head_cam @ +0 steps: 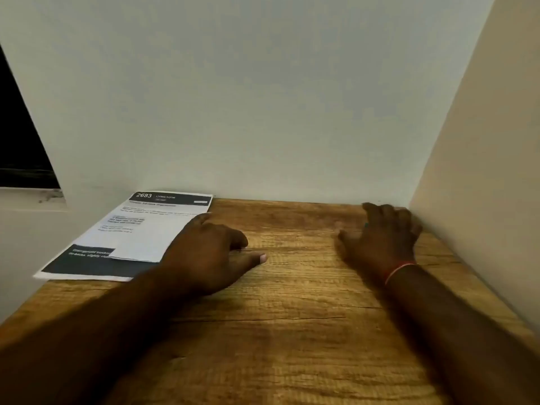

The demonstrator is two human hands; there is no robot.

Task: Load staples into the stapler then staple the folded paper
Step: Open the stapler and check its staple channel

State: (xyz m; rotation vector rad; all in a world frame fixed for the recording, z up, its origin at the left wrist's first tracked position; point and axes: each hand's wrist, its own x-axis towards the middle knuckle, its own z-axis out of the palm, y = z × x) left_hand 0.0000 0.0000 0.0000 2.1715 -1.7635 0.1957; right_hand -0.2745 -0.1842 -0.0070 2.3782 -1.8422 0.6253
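Table (292, 331) w/ paper (140, 229) just beside left grip (210, 252); right grip (380, 238) well apart.

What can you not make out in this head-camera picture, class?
- Head view, right hand: motion blur and its fingers hide what the teal speck beneath is; no stapler or staples show.
- Head view, printed sheet: small print too blurred to read; left hand covers its right edge.
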